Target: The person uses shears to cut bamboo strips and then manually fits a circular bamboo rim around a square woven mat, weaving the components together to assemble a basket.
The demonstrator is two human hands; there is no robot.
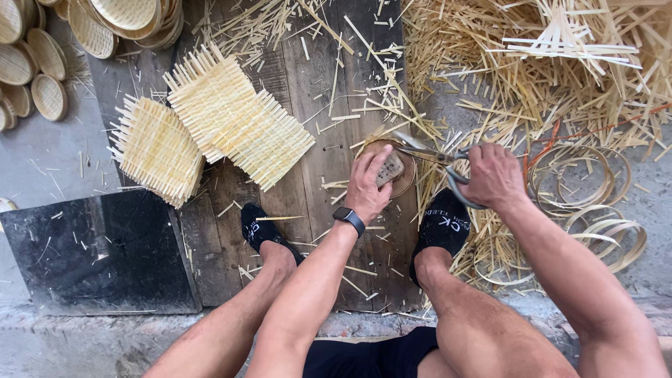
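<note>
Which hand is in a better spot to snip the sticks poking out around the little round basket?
Probably the right hand: it already grips the grey metal shears, blades pointing at the small round woven bamboo basket. The left hand presses that basket down.

Bright, even daylight, soft and diffuse, seemingly from overhead. No hard shadows; only faint, short ones under the woven mats (pixel 210 126) and beneath the legs. No glare, just a dull sheen on the dark slab (pixel 98 252) at lower left. Sharp focus across the centre, with single bamboo strips (pixel 532 70) crisp. Slight motion softness at the right hand (pixel 494 175). Wide-angle stretch toward the edges, thighs and forearms swollen at the bottom. Natural colour, moderate contrast, pale straw near overexposed at upper right.
</note>
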